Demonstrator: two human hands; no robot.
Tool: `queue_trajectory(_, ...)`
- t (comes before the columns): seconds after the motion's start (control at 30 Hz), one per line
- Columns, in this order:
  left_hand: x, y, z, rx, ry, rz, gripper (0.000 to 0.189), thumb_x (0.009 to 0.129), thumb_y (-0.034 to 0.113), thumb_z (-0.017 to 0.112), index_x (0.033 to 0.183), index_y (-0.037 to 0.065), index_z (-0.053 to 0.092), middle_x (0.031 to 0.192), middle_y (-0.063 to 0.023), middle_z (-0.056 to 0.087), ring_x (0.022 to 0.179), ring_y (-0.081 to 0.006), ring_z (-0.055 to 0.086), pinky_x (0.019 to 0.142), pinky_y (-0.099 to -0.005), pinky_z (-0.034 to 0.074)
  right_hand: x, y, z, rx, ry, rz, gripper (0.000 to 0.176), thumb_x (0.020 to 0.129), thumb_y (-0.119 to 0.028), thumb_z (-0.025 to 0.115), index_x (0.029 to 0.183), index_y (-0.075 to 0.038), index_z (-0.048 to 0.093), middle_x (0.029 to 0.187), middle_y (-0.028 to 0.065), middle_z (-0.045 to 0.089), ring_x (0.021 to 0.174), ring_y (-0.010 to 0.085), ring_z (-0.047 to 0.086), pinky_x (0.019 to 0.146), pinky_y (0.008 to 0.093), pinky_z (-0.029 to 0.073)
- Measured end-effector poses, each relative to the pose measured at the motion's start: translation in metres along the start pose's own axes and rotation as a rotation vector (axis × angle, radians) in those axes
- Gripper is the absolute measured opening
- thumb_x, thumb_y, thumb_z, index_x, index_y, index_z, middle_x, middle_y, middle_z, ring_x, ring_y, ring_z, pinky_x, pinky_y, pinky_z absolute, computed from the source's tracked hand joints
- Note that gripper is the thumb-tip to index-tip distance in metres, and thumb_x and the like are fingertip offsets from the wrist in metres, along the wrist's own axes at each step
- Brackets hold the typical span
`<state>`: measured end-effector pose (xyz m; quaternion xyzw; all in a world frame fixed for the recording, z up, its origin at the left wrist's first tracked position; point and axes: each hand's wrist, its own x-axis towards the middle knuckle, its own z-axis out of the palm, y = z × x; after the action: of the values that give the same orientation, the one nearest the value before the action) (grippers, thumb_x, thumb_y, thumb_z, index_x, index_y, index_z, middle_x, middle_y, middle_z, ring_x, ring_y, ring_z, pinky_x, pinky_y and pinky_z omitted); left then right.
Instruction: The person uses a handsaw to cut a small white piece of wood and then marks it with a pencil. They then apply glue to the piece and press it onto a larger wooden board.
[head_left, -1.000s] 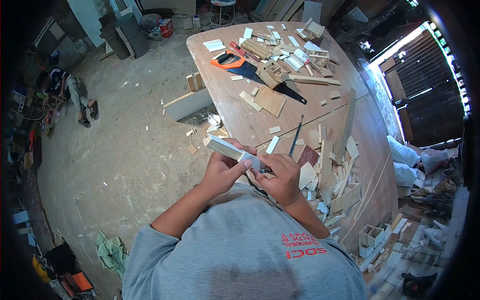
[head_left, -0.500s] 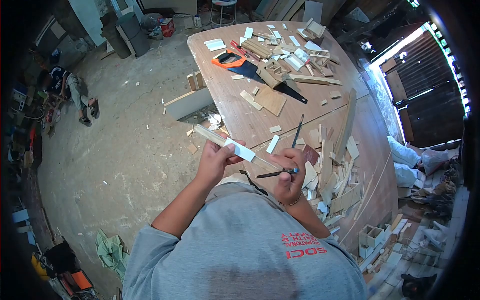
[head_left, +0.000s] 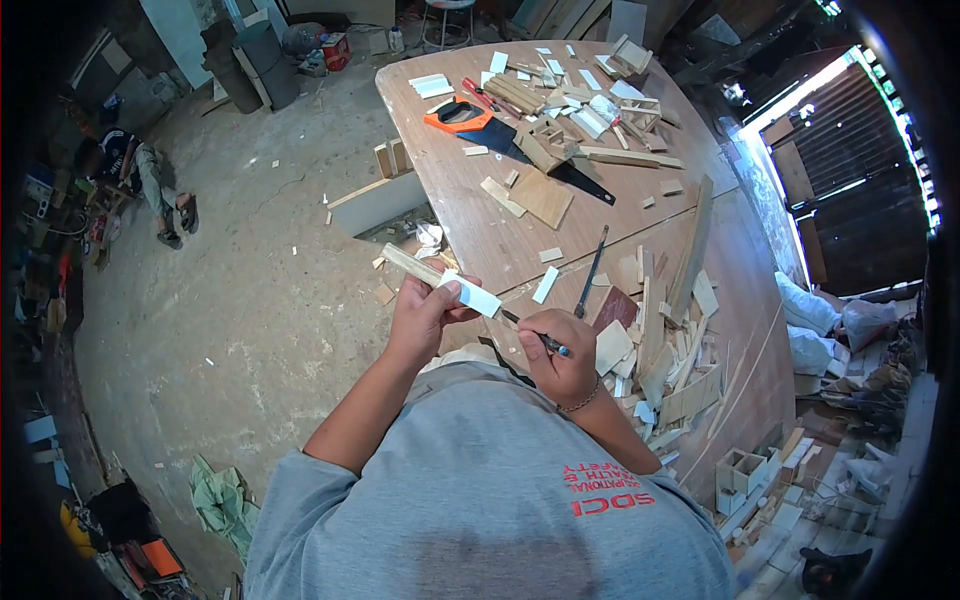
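Note:
My left hand (head_left: 422, 312) is closed around a narrow wooden strip (head_left: 408, 263) and a small white rectangular piece (head_left: 475, 296) lying against it, thumb on the white face. The strip sticks out past my fingers at upper left. In my right hand (head_left: 562, 362) is a dark pencil or pen (head_left: 554, 346), gripped between the fingers. Its tip is at the lower right end of the white piece; whether it touches cannot be made out. Just beyond my right hand, a slim dark tool (head_left: 592, 275) lies on the wooden table (head_left: 480, 240).
A handsaw with an orange handle (head_left: 460, 116) lies across the table among wood offcuts and white pieces. More scraps (head_left: 660, 360) are heaped at the right. A grey board (head_left: 380, 205) stands by the table's left edge. Another person (head_left: 150, 180) sits at far left.
My right hand has moved slightly left and turned, bringing the pen tip up to the end of the white piece. My left hand has shifted slightly up and left with the strip.

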<state>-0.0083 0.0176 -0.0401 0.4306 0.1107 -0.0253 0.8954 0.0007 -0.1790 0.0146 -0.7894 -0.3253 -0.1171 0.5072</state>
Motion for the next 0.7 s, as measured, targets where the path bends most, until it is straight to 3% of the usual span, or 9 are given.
queue_trajectory(0.13,-0.002,0.002,0.002,0.027,0.013,0.004,0.033,0.085,0.011,0.057,0.109,0.010,0.035,0.096,-0.0200,0.063,0.067,-0.0185,0.061,0.068,-0.0379,0.057,0.000,0.002,0.002,0.036,-0.021,0.046,0.009,0.079,-0.006,0.065,0.085,-0.002,0.060,0.075,0.0113,0.064,0.065,0.0286,0.062,0.059,0.0346,0.047)
queue_trajectory(0.23,-0.003,0.002,0.002,0.008,0.012,0.026,0.031,0.086,0.009,0.055,0.108,0.010,0.035,0.099,-0.0210,0.063,0.068,-0.0187,0.061,0.068,-0.0377,0.057,0.003,0.002,0.003,-0.069,-0.014,-0.071,0.010,0.078,-0.006,0.066,0.085,-0.002,0.060,0.075,0.0112,0.064,0.065,0.0288,0.061,0.059,0.0351,0.047)
queue_trajectory(0.4,-0.001,-0.003,-0.001,-0.048,0.021,0.142,0.026,0.089,0.002,0.052,0.108,0.005,0.033,0.102,-0.0226,0.060,0.081,-0.0223,0.064,0.071,-0.0348,0.058,0.001,-0.002,0.007,-0.215,-0.176,-0.124,0.011,0.075,-0.005,0.065,0.084,-0.003,0.058,0.079,0.0109,0.059,0.069,0.0279,0.059,0.061,0.0370,0.047)
queue_trajectory(0.5,-0.003,-0.001,0.006,-0.035,0.112,0.137,0.027,0.090,0.004,0.052,0.109,0.005,0.034,0.106,-0.0237,0.058,0.087,-0.0256,0.064,0.074,-0.0348,0.058,-0.001,0.000,0.013,-0.226,-0.171,-0.102,0.011,0.076,-0.005,0.065,0.083,-0.002,0.057,0.081,0.0114,0.058,0.072,0.0282,0.058,0.063,0.0373,0.047)
queue_trajectory(0.7,-0.002,-0.004,0.000,-0.012,0.096,0.154,0.028,0.089,0.004,0.053,0.110,0.005,0.034,0.108,-0.0231,0.058,0.092,-0.0271,0.064,0.076,-0.0344,0.059,-0.001,0.000,0.016,-0.193,-0.158,-0.084,0.013,0.077,-0.004,0.063,0.086,0.000,0.054,0.082,0.0144,0.057,0.075,0.0312,0.058,0.066,0.0392,0.047)
